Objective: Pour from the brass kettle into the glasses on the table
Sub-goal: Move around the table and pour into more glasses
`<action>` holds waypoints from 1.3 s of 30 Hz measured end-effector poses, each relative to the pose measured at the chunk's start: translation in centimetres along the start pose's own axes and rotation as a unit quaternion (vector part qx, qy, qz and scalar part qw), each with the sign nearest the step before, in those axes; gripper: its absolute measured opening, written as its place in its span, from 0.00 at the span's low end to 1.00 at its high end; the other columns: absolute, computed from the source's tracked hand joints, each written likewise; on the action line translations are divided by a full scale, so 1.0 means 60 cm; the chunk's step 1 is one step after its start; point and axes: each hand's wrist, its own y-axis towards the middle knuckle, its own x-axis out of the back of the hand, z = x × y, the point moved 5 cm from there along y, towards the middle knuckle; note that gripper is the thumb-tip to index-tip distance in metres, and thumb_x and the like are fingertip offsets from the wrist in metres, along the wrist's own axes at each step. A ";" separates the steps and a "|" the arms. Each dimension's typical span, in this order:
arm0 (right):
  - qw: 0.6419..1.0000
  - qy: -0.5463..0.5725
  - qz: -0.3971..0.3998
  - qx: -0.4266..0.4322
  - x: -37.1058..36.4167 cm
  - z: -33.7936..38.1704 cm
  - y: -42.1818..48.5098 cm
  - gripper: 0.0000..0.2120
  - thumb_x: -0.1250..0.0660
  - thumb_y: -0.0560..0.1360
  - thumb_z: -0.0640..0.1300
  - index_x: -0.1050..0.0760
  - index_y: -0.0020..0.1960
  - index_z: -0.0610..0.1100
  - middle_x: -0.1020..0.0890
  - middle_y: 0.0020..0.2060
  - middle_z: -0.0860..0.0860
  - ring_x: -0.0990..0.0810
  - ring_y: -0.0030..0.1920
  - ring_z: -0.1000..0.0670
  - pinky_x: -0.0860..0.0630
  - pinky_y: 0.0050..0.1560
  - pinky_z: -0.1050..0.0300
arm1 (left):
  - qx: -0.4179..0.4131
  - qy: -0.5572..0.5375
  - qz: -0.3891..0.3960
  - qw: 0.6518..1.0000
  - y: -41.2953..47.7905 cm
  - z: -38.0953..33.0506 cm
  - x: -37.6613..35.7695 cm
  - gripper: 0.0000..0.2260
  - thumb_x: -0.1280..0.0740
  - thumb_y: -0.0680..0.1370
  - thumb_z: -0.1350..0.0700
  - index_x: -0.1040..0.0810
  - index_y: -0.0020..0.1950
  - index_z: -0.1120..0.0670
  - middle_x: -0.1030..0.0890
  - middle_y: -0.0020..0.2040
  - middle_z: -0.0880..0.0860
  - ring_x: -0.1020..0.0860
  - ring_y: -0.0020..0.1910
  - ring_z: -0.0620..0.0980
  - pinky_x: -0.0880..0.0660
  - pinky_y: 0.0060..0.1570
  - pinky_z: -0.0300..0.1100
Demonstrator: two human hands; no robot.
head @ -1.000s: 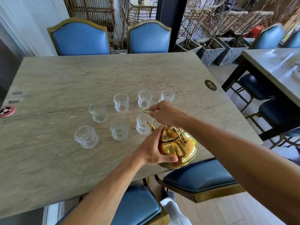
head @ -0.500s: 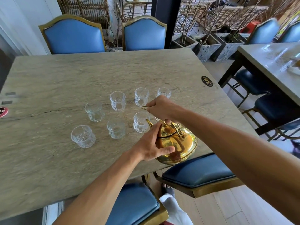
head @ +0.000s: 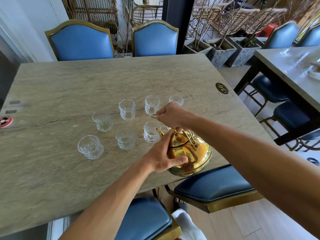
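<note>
Poised to pour: right hand [head: 173,116] grips brass kettle [head: 194,153] by its handle [head: 153,115], left hand [head: 161,157] clasps its body; tilt toward nearest glass [head: 151,135] next

— How is the light?
— Bright, even daylight, strongest at the far right, where the neighbouring table [head: 285,63] shines with white glare.
— Any shadows?
— Only soft, faint ones under the glasses [head: 127,109]. The brass kettle [head: 199,153] carries hard highlights and warm reflections.
— Is it sharp?
— In the middle, yes. The wide lens bows the edges of the table [head: 69,170] and tilts the chair backs [head: 81,42] outward, and the forearm [head: 259,161] at the lower right looms large and slightly soft.
</note>
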 end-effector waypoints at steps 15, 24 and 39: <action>1.000 -0.022 0.003 -0.010 0.000 -0.003 0.008 0.17 0.41 0.80 0.38 0.23 0.65 0.34 0.24 0.36 0.41 0.28 0.25 0.48 0.33 0.18 0.66 | -0.003 0.000 0.001 1.000 0.005 -0.007 0.001 0.49 0.22 0.75 0.42 0.51 0.86 0.49 0.35 0.81 0.51 0.36 0.72 0.43 0.42 0.72 0.40; 0.998 -0.053 0.011 -0.016 -0.002 -0.001 0.013 0.18 0.42 0.80 0.37 0.22 0.65 0.34 0.21 0.39 0.38 0.24 0.27 0.45 0.33 0.18 0.66 | 0.001 0.000 0.004 1.000 0.002 -0.010 0.001 0.51 0.23 0.74 0.39 0.50 0.86 0.50 0.36 0.82 0.53 0.37 0.73 0.43 0.42 0.74 0.42; 0.997 -0.071 0.025 -0.015 -0.003 0.006 0.002 0.18 0.44 0.80 0.34 0.23 0.65 0.31 0.21 0.39 0.37 0.26 0.27 0.45 0.35 0.16 0.68 | 0.006 -0.003 0.014 1.000 -0.006 -0.016 -0.001 0.53 0.25 0.71 0.36 0.53 0.86 0.49 0.34 0.77 0.48 0.34 0.73 0.45 0.38 0.77 0.46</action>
